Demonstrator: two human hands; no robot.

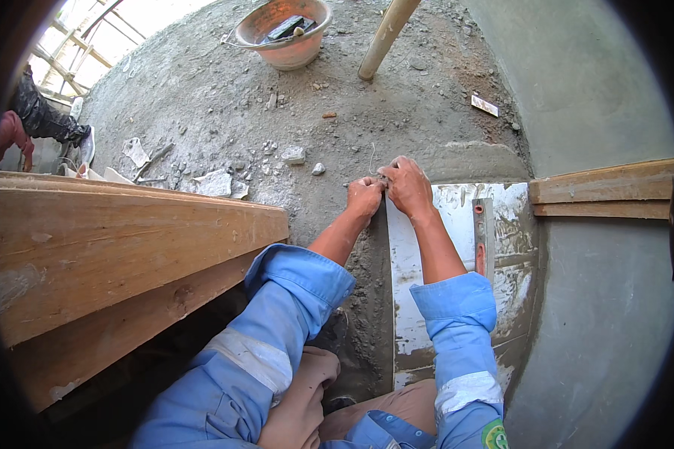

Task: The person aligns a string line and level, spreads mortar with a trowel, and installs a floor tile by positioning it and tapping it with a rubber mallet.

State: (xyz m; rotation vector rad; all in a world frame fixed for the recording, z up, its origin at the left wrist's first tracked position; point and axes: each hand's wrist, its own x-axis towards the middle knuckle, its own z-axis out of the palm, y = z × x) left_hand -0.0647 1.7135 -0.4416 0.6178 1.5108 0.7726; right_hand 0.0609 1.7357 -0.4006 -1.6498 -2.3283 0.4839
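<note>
My left hand (365,196) and my right hand (407,185) meet at the upper left corner of a mortar-smeared white tile (419,299). Both have their fingers pinched round something small and grey, too small to name; a thin pale string (373,157) lies just beyond them. A spirit level (484,239) rests lengthwise on the tile, to the right of my right forearm. Grey wet mortar (371,299) runs along the tile's left edge.
Stacked wooden boards (127,247) flank me on the left, a plank ledge (599,191) and grey wall (591,314) on the right. Ahead are a bucket (284,56) with tools, a pole (378,41) and rubble (293,156). Another person's leg (49,120) and hand show far left.
</note>
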